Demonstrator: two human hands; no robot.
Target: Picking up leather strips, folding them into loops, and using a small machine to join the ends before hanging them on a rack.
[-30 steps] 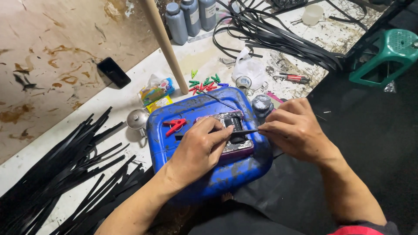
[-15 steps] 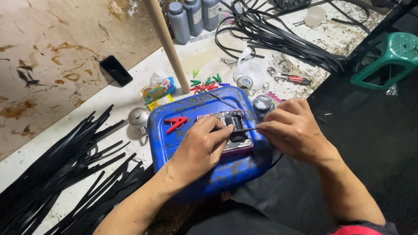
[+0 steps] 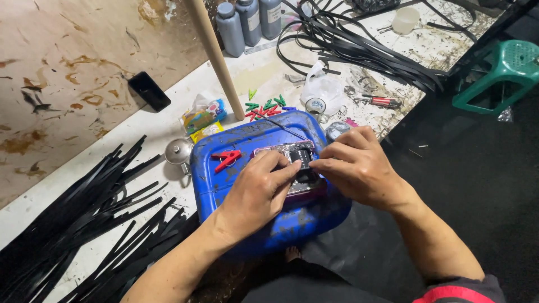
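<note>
A blue plastic jerrycan (image 3: pixel 224 185) lies flat in front of me. On top of it rests a small foil-lined tray (image 3: pixel 281 150) with a black strap piece (image 3: pixel 303 156) in it. My left hand (image 3: pixel 255 193) presses its fingers on the black piece at the tray. My right hand (image 3: pixel 356 165) pinches the same black piece from the right. A red clothes peg (image 3: pixel 226 159) lies on the jerrycan left of my hands.
Piles of black strips (image 3: pixel 84 213) lie at the left, more black straps (image 3: pixel 359 47) at the back. A wooden pole (image 3: pixel 216 56), grey bottles (image 3: pixel 247 22), green and red pegs (image 3: pixel 264 106), a black phone (image 3: pixel 149 91), a small metal bell (image 3: pixel 178 151) and a green stool (image 3: pixel 505 67) stand around.
My hands stay on the tray; the fingers of both have closed in a little on the black piece. The view has shifted slightly.
</note>
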